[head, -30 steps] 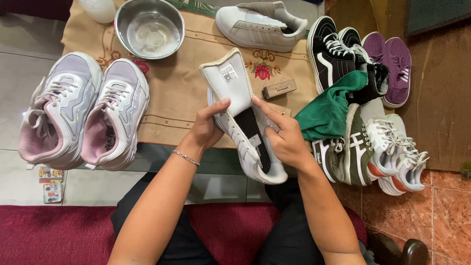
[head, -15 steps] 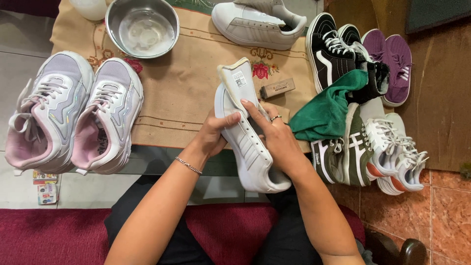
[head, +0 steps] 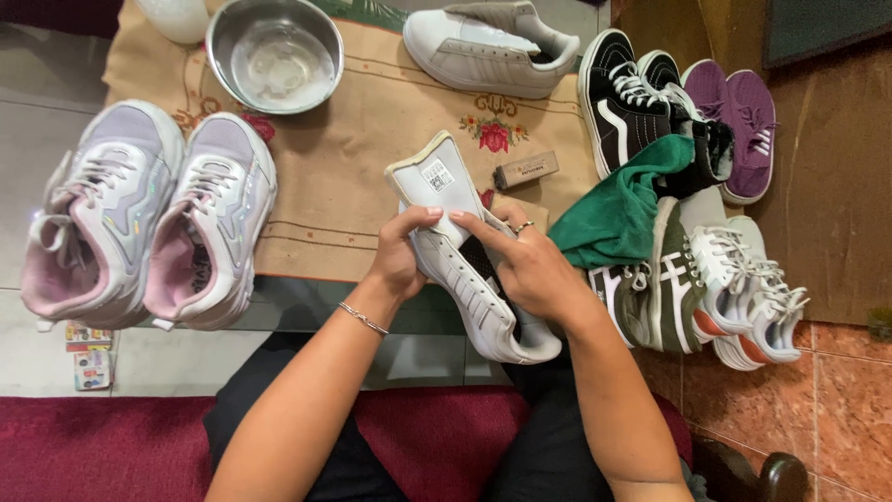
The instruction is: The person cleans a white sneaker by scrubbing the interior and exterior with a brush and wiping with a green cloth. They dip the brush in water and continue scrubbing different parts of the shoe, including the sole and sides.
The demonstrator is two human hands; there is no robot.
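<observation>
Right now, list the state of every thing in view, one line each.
White shoe: held in both hands, tongue pulled up, unlaced.
Left hand: gripping the shoe's side.
Right hand: fingers on the shoe's opening.
Bowl: upright, holding a little water.
Green cloth: crumpled over the shoes at right.
Pink sneakers: laced, side by side.

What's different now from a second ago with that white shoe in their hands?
The white shoe has been turned: a second ago its opening and dark lining faced up, now its striped side shows more, with the tongue still pulled up. The left hand and right hand kept hold throughout, the right fingers shifting toward the tongue. The bowl, green cloth and other shoes stayed put.
</observation>
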